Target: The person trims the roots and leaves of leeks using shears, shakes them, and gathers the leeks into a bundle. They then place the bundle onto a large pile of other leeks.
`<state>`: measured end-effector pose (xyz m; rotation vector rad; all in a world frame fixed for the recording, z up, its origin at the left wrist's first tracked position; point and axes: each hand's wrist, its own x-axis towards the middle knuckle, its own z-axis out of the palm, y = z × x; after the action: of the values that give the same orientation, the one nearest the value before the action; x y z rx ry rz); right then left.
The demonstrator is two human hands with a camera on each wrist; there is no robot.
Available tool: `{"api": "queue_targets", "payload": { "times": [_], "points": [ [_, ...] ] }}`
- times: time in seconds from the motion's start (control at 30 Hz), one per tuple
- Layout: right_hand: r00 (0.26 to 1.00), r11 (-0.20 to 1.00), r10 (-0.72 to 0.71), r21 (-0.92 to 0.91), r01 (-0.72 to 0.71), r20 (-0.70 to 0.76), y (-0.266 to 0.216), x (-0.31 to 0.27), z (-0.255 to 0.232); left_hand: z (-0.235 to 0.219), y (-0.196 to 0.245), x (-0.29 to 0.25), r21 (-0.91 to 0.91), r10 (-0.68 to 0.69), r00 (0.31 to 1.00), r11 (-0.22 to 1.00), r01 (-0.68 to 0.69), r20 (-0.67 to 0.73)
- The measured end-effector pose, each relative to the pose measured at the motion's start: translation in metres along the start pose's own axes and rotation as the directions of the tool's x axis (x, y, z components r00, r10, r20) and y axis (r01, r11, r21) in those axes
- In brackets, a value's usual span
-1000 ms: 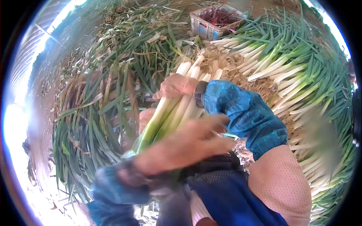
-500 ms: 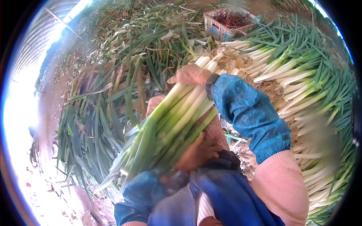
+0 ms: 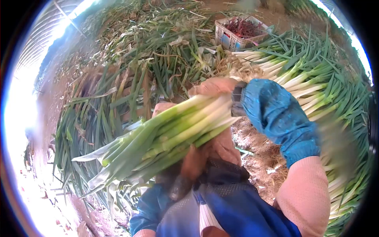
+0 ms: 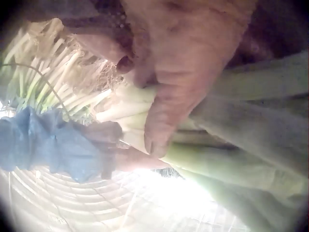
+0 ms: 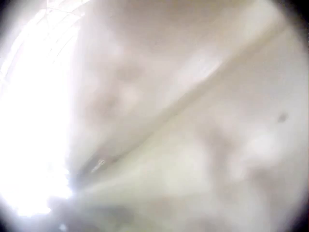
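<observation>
A bundle of large green onions point(image 3: 169, 136) lies slantwise across the person's lap in the head view, white ends to the upper right and leaves to the lower left. Near the white ends, the right hand point(image 3: 213, 86) grips it from above. The left hand point(image 3: 193, 161) is under the leafy half, partly hidden there. In the left wrist view, the left hand point(image 4: 181, 72) has its thumb bent over the stalks, and the right hand point(image 4: 140, 158) shows beyond. Pale blurred stalks point(image 5: 183, 150) fill most of the right wrist view.
Rows of green onions point(image 3: 304, 85) with white shafts inward curve along the right side. A plastic crate point(image 3: 237, 41) of dark reddish strands stands at the back. Loose leaves point(image 3: 158, 43) cover the ground behind, and long drooping leaves point(image 3: 94, 106) hang at the left.
The left hand, stretched out over the bundle a second ago, has swung beneath it. The right hand has moved right and down, and the bundle has turned flatter, leaves swinging left.
</observation>
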<state>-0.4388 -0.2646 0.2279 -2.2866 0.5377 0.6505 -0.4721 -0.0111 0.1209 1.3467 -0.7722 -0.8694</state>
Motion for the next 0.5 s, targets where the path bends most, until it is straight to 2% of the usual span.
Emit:
{"api": "queue_targets", "payload": {
  "times": [0.03, 0.1, 0.13, 0.17, 0.2, 0.23, 0.27, 0.3, 0.37, 0.5],
  "points": [
    [0.995, 0.982, -0.099, -0.162, 0.098, 0.004, 0.014, 0.021, 0.004, -0.006, 0.001, 0.003, 0.06, -0.026, 1.0, 0.998, 0.025, 0.016],
    [0.975, 0.952, -0.223, -0.215, 0.218, 0.002, 0.034, 0.049, 0.022, -0.019, 0.004, 0.015, 0.153, -0.054, 0.997, 0.987, 0.045, 0.055],
    [0.962, 0.958, 0.063, -0.252, -0.133, -0.266, 0.009, 0.039, 0.035, -0.028, 0.005, 0.026, 0.194, -0.058, 0.995, 0.98, 0.041, 0.082],
    [0.801, 0.88, 0.339, -0.136, -0.456, -0.493, -0.017, 0.028, 0.047, -0.036, 0.006, 0.039, 0.234, -0.061, 0.992, 0.972, 0.033, 0.11],
    [0.955, 0.975, 0.196, -0.062, -0.214, -0.222, -0.027, 0.004, 0.016, -0.043, 0.006, 0.054, 0.272, -0.057, 0.988, 0.962, 0.015, 0.147],
    [0.997, 1.0, 0.006, -0.015, -0.005, 0.078, -0.022, 0.006, 0.0, -0.05, 0.005, 0.068, 0.298, -0.05, 0.982, 0.955, -0.006, 0.18],
    [0.911, 0.98, -0.184, 0.144, 0.139, 0.368, -0.017, 0.008, -0.017, -0.058, 0.004, 0.083, 0.346, -0.043, 0.976, 0.938, -0.034, 0.215],
    [0.686, 0.937, -0.347, 0.258, 0.234, 0.639, -0.01, 0.03, -0.028, -0.064, 0.001, 0.099, 0.375, -0.039, 0.968, 0.925, -0.058, 0.246],
    [0.752, 0.979, -0.199, 0.164, 0.123, 0.628, -0.023, 0.037, -0.024, -0.072, -0.005, 0.129, 0.41, -0.031, 0.95, 0.906, -0.104, 0.31],
    [0.826, 0.978, -0.203, 0.144, 0.148, 0.527, -0.032, 0.07, -0.004, -0.073, -0.014, 0.179, 0.456, -0.025, 0.928, 0.875, -0.16, 0.373]
  ]
}}
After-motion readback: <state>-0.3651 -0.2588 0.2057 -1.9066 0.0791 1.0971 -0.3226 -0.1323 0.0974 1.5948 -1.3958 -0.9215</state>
